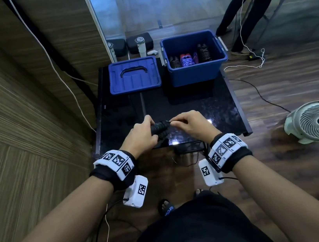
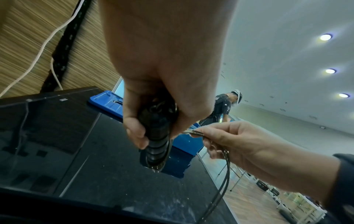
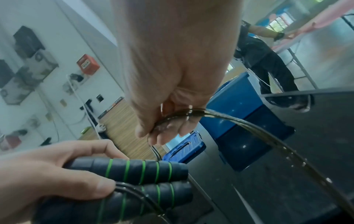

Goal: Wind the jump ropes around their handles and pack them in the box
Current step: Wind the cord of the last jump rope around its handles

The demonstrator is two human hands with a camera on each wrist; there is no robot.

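Note:
My left hand (image 1: 143, 134) grips two black jump-rope handles (image 3: 134, 178) with green rings, held side by side above the near edge of the black table (image 1: 193, 103). The same handles (image 2: 156, 136) point down from my fist in the left wrist view. My right hand (image 1: 190, 123) pinches the thin black rope (image 3: 229, 119) just right of the handle ends; the rope (image 2: 224, 171) trails down off the table edge. The open blue box (image 1: 197, 72) stands at the table's far right and holds several wound ropes (image 1: 189, 59).
The blue box lid (image 1: 133, 75) lies flat at the table's far left. A wooden wall (image 1: 18, 99) runs along the left. A white floor fan (image 1: 318, 121) stands on the floor to the right. Another person (image 1: 251, 5) stands beyond the box.

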